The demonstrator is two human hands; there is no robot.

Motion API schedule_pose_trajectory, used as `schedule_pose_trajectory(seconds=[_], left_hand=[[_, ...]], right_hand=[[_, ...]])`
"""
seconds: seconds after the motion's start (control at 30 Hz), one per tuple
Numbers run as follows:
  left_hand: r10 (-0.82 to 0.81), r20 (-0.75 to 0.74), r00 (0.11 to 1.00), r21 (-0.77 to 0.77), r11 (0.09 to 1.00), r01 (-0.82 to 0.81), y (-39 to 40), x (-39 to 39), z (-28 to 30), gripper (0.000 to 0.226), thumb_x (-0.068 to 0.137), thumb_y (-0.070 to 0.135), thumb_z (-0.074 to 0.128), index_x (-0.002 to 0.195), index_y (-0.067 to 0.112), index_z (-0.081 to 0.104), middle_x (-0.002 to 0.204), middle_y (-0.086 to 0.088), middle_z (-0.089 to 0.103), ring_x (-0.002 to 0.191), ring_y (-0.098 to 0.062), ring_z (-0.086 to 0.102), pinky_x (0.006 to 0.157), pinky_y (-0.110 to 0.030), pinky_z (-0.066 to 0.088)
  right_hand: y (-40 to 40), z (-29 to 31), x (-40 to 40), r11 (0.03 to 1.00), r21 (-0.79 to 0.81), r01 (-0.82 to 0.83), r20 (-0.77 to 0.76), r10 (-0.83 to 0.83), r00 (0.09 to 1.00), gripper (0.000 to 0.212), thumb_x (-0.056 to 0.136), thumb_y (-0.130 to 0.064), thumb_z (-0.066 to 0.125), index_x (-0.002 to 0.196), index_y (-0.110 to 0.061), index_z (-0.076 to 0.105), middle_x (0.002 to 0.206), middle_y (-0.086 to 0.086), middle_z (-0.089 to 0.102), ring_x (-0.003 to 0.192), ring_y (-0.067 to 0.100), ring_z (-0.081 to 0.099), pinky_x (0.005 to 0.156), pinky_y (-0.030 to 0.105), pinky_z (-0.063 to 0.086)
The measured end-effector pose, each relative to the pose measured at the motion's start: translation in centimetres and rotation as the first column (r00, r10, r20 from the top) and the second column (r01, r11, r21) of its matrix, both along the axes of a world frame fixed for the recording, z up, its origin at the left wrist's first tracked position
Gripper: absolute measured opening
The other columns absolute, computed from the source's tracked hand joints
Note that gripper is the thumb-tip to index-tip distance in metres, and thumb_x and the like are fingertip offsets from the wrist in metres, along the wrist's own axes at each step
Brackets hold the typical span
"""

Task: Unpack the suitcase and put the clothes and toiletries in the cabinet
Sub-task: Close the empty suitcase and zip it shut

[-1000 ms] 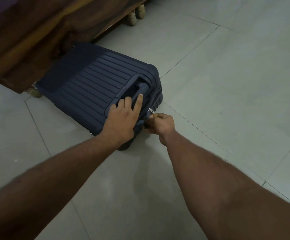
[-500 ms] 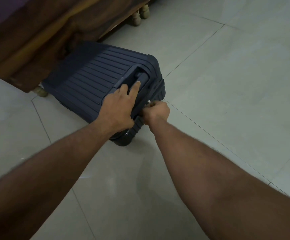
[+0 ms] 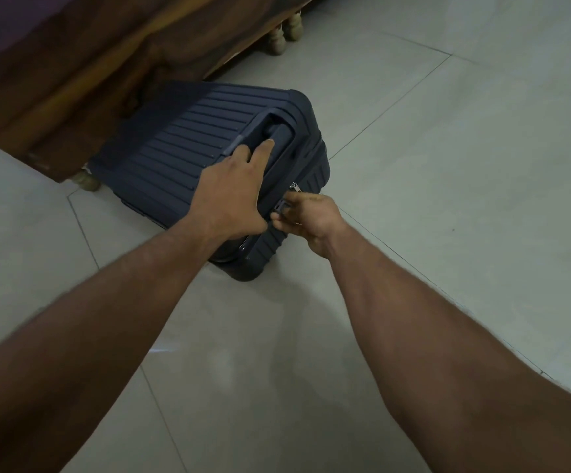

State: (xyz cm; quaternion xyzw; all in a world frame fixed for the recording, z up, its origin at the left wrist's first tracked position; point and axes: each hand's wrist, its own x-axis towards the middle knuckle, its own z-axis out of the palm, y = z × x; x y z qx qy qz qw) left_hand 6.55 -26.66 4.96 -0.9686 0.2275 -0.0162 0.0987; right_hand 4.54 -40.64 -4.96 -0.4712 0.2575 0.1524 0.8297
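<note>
A closed suitcase is steadied by the flat left hand; its zip pull is pinched by the right hand. Nothing is unpacked yet.

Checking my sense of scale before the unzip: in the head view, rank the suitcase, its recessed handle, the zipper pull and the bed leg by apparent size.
1. Suitcase
2. Handle
3. Bed leg, farther from the camera, so its rank is unsure
4. Zipper pull, smallest
</note>
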Motion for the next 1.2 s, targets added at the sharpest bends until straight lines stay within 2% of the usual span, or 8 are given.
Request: schedule_pose_trajectory(seconds=[0.1, 0.27, 0.37, 0.5, 0.67, 0.87, 1.03, 1.2], left_hand=[[0.009, -0.014, 1.000, 0.003, 1.000, -0.009, -0.2, -0.2, 0.0, 0.133, 0.053, 0.044, 0.094, 0.158, 0.024, 0.016, 0.127, -0.009, 0.053, 0.103, -0.028, 0.063, 0.080, -0.044, 0.054], [-0.004, -0.011, 1.000, -0.003, 1.000, 0.004, -1.2, -0.6, -0.2, 0.133, 0.055, 0.059, 0.089, 0.160, 0.020, 0.016, 0.126, -0.010, 0.053, 0.103, -0.029, 0.063, 0.080, -0.046, 0.055], [-0.002, -0.011, 1.000, 0.001, 1.000, 0.002, -1.3, -0.8, -0.3, 0.133, 0.054, 0.055, 0.092, 0.159, 0.021, 0.017, 0.125, -0.010, 0.053, 0.101, -0.029, 0.064, 0.079, -0.045, 0.057], [0.007, -0.008, 1.000, 0.007, 1.000, -0.007, -0.8, -0.6, -0.3, 0.131, 0.054, 0.046, 0.094, 0.158, 0.023, 0.017, 0.123, -0.009, 0.053, 0.099, -0.027, 0.063, 0.079, -0.044, 0.056], [0.017, 0.000, 1.000, 0.039, 0.999, -0.017, -0.5, -0.5, -0.5, 0.132, 0.051, 0.042, 0.096, 0.156, 0.025, 0.017, 0.122, -0.008, 0.054, 0.095, -0.025, 0.064, 0.075, -0.042, 0.055], [0.023, 0.014, 1.000, 0.020, 1.000, -0.023, -0.8, -0.1, 0.1, 0.132, 0.051, 0.042, 0.095, 0.157, 0.024, 0.018, 0.122, -0.008, 0.054, 0.094, -0.026, 0.064, 0.074, -0.042, 0.055], [0.010, 0.011, 1.000, 0.042, 0.999, -0.011, -0.6, -0.4, -0.4, 0.132, 0.052, 0.044, 0.095, 0.157, 0.025, 0.017, 0.123, -0.008, 0.054, 0.094, -0.025, 0.064, 0.074, -0.042, 0.056], [0.007, 0.009, 1.000, 0.038, 0.999, -0.008, -0.7, -0.3, -0.6, 0.131, 0.055, 0.044, 0.095, 0.157, 0.026, 0.016, 0.125, -0.008, 0.054, 0.097, -0.026, 0.064, 0.078, -0.042, 0.056]], right_hand=[[0.3, 1.1, 0.3, 0.965, -0.243, -0.101, -0.040, 0.094, 0.995, 0.026, 0.094, 0.011, 0.066, 0.116, 0.000, 0.072, 0.091, 0.020, 0.075, 0.068, 0.033, 0.077, 0.059, 0.037, 0.065], [1.6, 1.0, 0.1, 0.906, -0.410, 0.107, -0.088, -0.156, 0.984, 0.020, 0.089, 0.010, 0.066, 0.082, -0.006, 0.076, 0.066, 0.012, 0.072, 0.047, 0.027, 0.071, 0.046, 0.040, 0.062], [2.2, 0.2, -0.4, 0.887, -0.420, 0.193, -0.033, -0.228, 0.973, 0.023, 0.088, 0.005, 0.070, 0.073, -0.012, 0.075, 0.068, 0.007, 0.072, 0.044, 0.018, 0.069, 0.043, 0.034, 0.059], [1.1, -0.4, -0.8, 0.945, -0.326, 0.023, 0.023, -0.017, 1.000, 0.025, 0.099, 0.002, 0.056, 0.103, -0.008, 0.078, 0.069, 0.017, 0.072, 0.050, 0.030, 0.070, 0.050, 0.040, 0.062], [-1.3, -0.9, -0.3, 0.817, -0.567, 0.101, 0.061, -0.081, 0.995, 0.015, 0.079, -0.008, 0.067, 0.068, -0.012, 0.078, 0.057, 0.012, 0.070, 0.049, 0.030, 0.070, 0.053, 0.050, 0.063], [-0.9, -1.9, 0.9, 0.701, -0.712, 0.053, 0.067, -0.008, 0.998, 0.020, 0.069, -0.019, 0.076, 0.088, -0.015, 0.072, 0.085, 0.003, 0.074, 0.077, 0.025, 0.073, 0.072, 0.039, 0.064], [-1.3, -2.4, 1.2, 0.795, -0.601, 0.088, 0.072, -0.056, 0.996, 0.005, 0.068, -0.012, 0.076, 0.072, -0.011, 0.073, 0.078, 0.015, 0.074, 0.076, 0.033, 0.076, 0.066, 0.050, 0.065], [-1.1, -2.3, 1.3, 0.882, -0.445, 0.157, 0.022, -0.164, 0.986, 0.015, 0.076, -0.016, 0.085, 0.082, -0.010, 0.072, 0.081, 0.012, 0.076, 0.076, 0.028, 0.077, 0.066, 0.045, 0.067]])
